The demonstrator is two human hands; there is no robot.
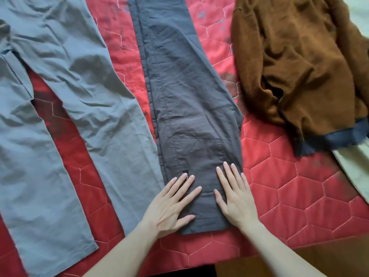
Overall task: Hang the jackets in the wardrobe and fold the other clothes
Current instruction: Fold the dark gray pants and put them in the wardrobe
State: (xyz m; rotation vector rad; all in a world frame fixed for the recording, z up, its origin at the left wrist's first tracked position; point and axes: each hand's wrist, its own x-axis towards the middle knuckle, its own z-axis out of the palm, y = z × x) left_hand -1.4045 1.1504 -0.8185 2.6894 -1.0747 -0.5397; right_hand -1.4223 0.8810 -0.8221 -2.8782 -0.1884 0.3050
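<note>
Left hand and right hand spread flat, pressing dark trousers; grey trousers left of them, brown jacket beyond right.

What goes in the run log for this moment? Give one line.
step: fold | item: dark grey trousers, lengthwise-folded on red quilt | left hand: flat on waist end | right hand: flat on waist end

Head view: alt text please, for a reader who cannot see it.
Both hands, left hand and right hand, press flat on dark grey trousers folded lengthwise on a red quilted bedspread. Light grey trousers lie spread to the left, a brown fleece jacket to the right.
</note>
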